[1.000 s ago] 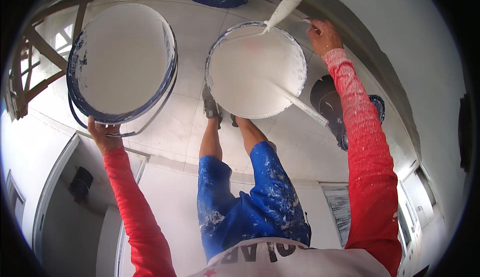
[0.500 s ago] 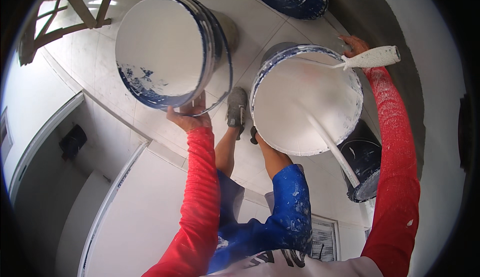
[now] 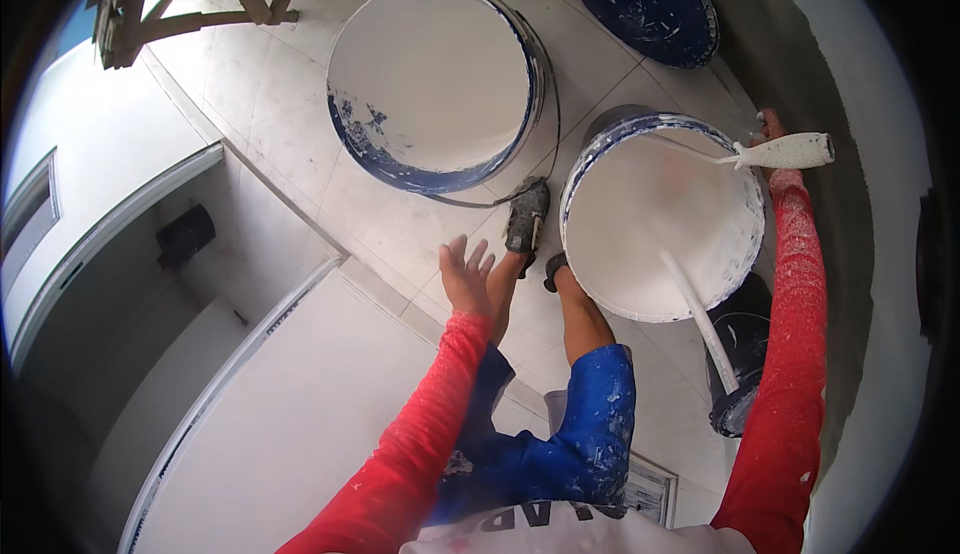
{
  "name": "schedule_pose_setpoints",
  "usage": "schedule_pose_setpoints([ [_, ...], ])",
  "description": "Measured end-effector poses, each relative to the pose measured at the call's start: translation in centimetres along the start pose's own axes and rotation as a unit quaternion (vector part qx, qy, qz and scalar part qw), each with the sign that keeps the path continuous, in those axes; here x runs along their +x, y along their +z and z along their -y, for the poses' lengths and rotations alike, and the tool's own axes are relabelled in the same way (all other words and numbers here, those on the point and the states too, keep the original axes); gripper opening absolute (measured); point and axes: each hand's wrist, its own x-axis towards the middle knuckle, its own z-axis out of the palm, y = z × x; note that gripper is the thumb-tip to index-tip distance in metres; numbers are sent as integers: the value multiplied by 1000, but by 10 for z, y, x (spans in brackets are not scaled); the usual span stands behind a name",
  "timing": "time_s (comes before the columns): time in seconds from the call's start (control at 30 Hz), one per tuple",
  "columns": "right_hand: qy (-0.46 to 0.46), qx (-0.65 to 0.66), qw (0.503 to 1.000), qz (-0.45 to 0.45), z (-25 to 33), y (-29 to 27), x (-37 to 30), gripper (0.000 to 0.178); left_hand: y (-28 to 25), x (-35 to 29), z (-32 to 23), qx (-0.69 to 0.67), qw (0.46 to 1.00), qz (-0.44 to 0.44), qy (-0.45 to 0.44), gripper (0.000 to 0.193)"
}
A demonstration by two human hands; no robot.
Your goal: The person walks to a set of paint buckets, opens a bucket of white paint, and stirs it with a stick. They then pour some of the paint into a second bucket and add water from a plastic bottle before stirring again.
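Observation:
My left hand (image 3: pixel 467 276) is lifted in front of my legs, fingers spread, holding nothing. Beyond it on the tiled floor stands a wide bucket (image 3: pixel 345 159) with a blue inner wall, nearly full of smooth white paste. Its wire handle hangs down the near side. At the right is a second paste-filled bucket (image 3: pixel 578 169), with a pale stick (image 3: pixel 697 314) leaning out of it. Across its rim lies a paste-caked hand tool (image 3: pixel 790 151) with a thick handle. Behind that handle my right hand (image 3: pixel 771 126) is at the bucket's right side; its grip is mostly hidden.
A blue bucket lid (image 3: pixel 645 4) lies at the far right by the wall. A dark bucket (image 3: pixel 742 349) stands beside the right-hand bucket. Wooden trestle legs (image 3: pixel 205 21) are at the far left. A black container (image 3: pixel 187 234) sits past the doorway.
My left hand has let go of the left bucket's near side and drawn back toward me, its fingers opening. That bucket now sits farther from me. My right hand stays beside the right-hand bucket.

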Motion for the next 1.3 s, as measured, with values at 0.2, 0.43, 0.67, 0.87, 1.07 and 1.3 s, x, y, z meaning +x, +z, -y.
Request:
schedule_pose_setpoints([
  [0.2, 66, 67, 986, -135, 43, -57, -99, 52, -72, -84, 17, 333, 927, 119, 130, 52],
  [0.43, -30, 23, 938, -345, 119, -175, -270, 52, 103, -169, -57, 398, 690, 444, 411, 49],
  [0.67, -184, 74, 944, -265, 233, -236, -381, 66, 210, -267, -115, 285, 509, 571, 577, 73],
  [0.87, -222, 279, 910, -213, 276, -212, -420, 90, 155, -255, -143, 285, 559, 624, 466, 78],
  [1.07, -131, 285, 943, -107, 349, -93, -403, 103, 77, -209, -191, 264, 693, 541, 397, 79],
  [1.3, -106, 456, 881, -68, 455, 18, -356, 109, 32, -155, -270, 333, 659, 462, 492, 85],
])
